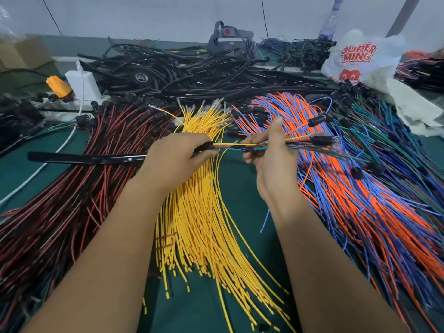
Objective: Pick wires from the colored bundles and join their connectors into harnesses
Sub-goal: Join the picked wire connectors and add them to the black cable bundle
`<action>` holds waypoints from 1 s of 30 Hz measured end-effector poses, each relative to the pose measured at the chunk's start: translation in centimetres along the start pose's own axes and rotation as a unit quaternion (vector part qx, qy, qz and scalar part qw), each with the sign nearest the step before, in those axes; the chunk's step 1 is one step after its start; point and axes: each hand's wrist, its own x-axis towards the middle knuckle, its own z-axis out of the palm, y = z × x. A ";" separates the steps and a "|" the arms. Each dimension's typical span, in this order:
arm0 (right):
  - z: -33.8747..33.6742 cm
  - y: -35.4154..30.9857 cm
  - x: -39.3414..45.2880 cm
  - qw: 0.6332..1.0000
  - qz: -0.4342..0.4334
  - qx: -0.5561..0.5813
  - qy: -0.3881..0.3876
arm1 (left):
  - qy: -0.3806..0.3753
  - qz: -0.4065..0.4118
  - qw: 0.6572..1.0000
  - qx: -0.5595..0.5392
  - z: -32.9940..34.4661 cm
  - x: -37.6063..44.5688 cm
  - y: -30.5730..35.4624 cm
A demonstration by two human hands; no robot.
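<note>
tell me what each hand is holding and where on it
Left hand grips the black sleeve at its open end; right hand pinches the mixed-colour wires just beyond it.

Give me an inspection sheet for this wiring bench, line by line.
Surface: dark green table top, mostly covered.
Job's things: yellow wire bundle; red-and-black wire bundle; orange-and-blue wire bundle; green-and-blue wire bundle.
Clutter: white printed plastic bag; clear plastic bottle; orange cap.
Hands: left hand grips black sleeve; right hand holds mixed wires.
Cables: black cable pile; white cord.
Surroundings: pale wall.
</note>
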 end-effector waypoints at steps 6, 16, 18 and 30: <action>0.1 0.3 -0.1 1.000 -0.003 -0.006 0.003 | 0.028 0.050 0.998 0.009 0.3 0.3 0.7; 0.4 1.0 -0.3 0.996 -0.021 -0.080 -0.029 | -0.007 0.014 1.000 -0.013 1.1 0.3 1.6; 0.3 0.9 -0.3 0.995 -0.019 -0.089 -0.031 | 0.004 0.033 0.999 0.002 1.1 0.3 1.7; 0.4 0.5 -0.2 0.992 0.052 -0.114 -0.013 | 0.024 0.103 0.994 0.025 1.5 0.4 3.0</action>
